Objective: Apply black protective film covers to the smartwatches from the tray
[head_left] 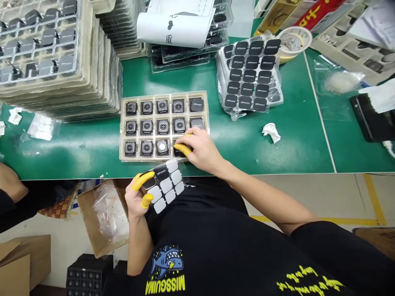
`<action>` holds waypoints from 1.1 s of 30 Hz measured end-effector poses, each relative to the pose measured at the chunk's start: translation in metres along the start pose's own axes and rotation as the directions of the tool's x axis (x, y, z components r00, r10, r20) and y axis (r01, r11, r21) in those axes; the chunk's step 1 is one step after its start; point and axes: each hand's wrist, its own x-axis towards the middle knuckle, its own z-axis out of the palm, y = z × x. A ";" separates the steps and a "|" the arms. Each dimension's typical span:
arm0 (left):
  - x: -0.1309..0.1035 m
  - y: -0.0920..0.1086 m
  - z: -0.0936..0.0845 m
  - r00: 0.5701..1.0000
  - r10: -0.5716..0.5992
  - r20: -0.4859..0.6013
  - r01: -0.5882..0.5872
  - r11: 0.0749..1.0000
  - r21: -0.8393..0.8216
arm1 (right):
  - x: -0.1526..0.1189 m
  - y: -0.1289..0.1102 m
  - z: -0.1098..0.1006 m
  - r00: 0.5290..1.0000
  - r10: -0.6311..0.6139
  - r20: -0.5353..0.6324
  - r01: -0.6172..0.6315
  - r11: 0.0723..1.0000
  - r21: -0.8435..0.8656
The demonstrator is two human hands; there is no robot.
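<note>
My left hand (138, 195), with yellow finger covers, grips a clear sheet of stickers (166, 187) just off the table's front edge. One black sticker with lettering and several pale squares show on the sheet. My right hand (200, 150) is over the front right part of a beige tray (122, 142), its fingers pinched on a black lettered sticker (178, 152) at a front compartment. Rows of square watch bodies (147, 126) fill the tray's compartments. In the right column, a black lettered cover (196, 104) lies on top at the back.
Tall stacks of filled trays (101, 78) rise at the left. Sticker sheets (251, 76) and a tape roll (294, 41) are at the back right. Crumpled tissue (271, 132) sits on the green table (240, 144). A cardboard box (89, 218) stands below; a person's arm (12, 185) shows at far left.
</note>
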 end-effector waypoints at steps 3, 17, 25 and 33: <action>0.002 0.006 0.001 0.999 0.034 0.033 -0.034 0.999 0.011 | -0.003 0.003 0.008 0.999 -0.036 -0.011 0.033 0.978 -0.207; 0.018 0.022 0.012 0.931 0.171 0.323 -0.140 0.983 -0.117 | 0.061 0.024 -0.018 0.986 0.118 0.116 -0.060 0.907 -0.418; 0.020 0.035 0.027 0.941 0.162 0.296 -0.174 0.985 0.014 | 0.034 -0.003 -0.042 0.972 0.236 0.003 -0.235 0.969 0.075; 0.017 0.060 0.063 0.847 0.268 0.460 -0.364 0.922 0.133 | -0.060 -0.062 -0.052 0.960 0.229 0.161 -0.275 0.880 0.388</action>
